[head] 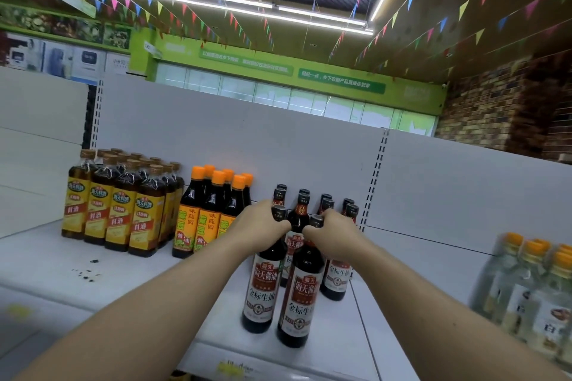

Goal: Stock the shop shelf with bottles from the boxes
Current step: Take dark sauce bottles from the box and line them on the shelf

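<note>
Left bottle point(263, 288) gripped at neck by left hand point(263, 226), right bottle point(299, 303) by right hand point(332, 235); both set at front of white shelf point(123, 281), 6 o'clock. Orange-capped bottles point(213, 213) ranked at 10 o'clock. Bunting point(216, 25) strung under ceiling, 12 o'clock; brick wall point(495, 114) at 2.

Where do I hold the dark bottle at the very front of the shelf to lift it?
Hold the front bottle by its thin neck, just under the cap, coming from above. It stands upright, with the neighbour bottle crowding its wide body. The right hand grips there.
</note>
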A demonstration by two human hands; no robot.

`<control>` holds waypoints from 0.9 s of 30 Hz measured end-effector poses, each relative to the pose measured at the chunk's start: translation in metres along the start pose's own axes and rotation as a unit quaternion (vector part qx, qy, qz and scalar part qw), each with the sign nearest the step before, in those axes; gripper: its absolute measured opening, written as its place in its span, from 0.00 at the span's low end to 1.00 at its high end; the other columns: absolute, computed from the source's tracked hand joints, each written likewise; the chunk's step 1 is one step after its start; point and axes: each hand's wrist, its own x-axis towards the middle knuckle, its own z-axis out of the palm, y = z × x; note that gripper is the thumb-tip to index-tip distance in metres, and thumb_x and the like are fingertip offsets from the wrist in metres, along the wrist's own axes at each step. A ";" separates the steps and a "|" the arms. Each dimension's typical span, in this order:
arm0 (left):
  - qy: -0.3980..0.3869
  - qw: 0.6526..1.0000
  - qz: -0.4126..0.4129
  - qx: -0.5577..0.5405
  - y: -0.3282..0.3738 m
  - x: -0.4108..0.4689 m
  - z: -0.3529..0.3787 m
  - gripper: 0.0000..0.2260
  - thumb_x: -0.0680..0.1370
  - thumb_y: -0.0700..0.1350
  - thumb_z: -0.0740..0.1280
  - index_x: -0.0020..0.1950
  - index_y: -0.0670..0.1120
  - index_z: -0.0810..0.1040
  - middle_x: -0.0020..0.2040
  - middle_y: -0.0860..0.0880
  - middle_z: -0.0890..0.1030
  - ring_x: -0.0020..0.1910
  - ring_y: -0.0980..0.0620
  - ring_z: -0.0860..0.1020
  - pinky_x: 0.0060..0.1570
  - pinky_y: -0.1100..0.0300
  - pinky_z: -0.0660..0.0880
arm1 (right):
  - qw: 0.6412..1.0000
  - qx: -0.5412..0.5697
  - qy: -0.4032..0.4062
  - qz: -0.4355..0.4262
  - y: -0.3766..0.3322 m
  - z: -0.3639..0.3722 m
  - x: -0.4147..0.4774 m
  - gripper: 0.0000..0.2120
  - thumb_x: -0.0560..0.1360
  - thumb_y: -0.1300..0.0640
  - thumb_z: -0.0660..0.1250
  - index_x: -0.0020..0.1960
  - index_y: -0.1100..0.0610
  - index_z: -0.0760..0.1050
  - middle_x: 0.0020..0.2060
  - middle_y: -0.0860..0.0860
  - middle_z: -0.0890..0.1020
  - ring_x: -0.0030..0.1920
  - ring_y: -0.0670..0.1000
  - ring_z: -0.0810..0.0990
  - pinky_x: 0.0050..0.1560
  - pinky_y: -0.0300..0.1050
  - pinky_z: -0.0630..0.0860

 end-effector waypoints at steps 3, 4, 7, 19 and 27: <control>0.038 0.999 -0.005 0.009 -0.016 -0.022 0.008 0.19 0.75 0.63 0.72 0.59 0.55 0.74 0.55 0.56 0.78 0.52 0.55 0.79 0.52 0.51 0.80 | 0.999 0.052 0.011 0.002 0.015 0.014 -0.016 0.22 0.70 0.37 0.73 0.56 0.49 0.73 0.47 0.46 0.84 0.45 0.47 0.84 0.47 0.50 0.84; 0.055 0.998 -0.011 0.002 -0.022 -0.029 0.012 0.22 0.74 0.65 0.73 0.60 0.55 0.73 0.57 0.57 0.76 0.54 0.54 0.78 0.53 0.52 0.79 | 0.998 0.065 0.020 0.008 0.021 0.021 -0.025 0.23 0.68 0.36 0.74 0.54 0.47 0.72 0.47 0.44 0.83 0.45 0.45 0.83 0.49 0.51 0.84; 0.038 0.995 -0.037 -0.084 -0.047 -0.052 0.027 0.28 0.69 0.63 0.78 0.63 0.57 0.70 0.56 0.59 0.76 0.55 0.55 0.78 0.53 0.54 0.78 | 0.992 0.124 0.023 0.019 0.044 0.052 -0.047 0.27 0.60 0.35 0.76 0.54 0.43 0.73 0.48 0.41 0.83 0.46 0.43 0.83 0.50 0.51 0.83; -0.061 0.985 -0.092 -0.131 -0.109 -0.056 0.079 0.29 0.65 0.51 0.82 0.60 0.53 0.71 0.53 0.55 0.84 0.50 0.57 0.83 0.53 0.59 0.80 | 0.980 0.186 0.028 0.069 0.088 0.151 -0.052 0.32 0.65 0.43 0.80 0.63 0.46 0.69 0.54 0.42 0.83 0.52 0.45 0.82 0.52 0.41 0.77; -0.056 0.982 -0.092 -0.156 -0.124 -0.022 0.087 0.26 0.67 0.44 0.83 0.59 0.52 0.74 0.52 0.54 0.84 0.50 0.58 0.83 0.52 0.61 0.78 | 0.980 0.172 0.045 0.085 0.089 0.167 -0.015 0.28 0.69 0.42 0.78 0.60 0.47 0.66 0.58 0.44 0.82 0.57 0.48 0.82 0.58 0.46 0.78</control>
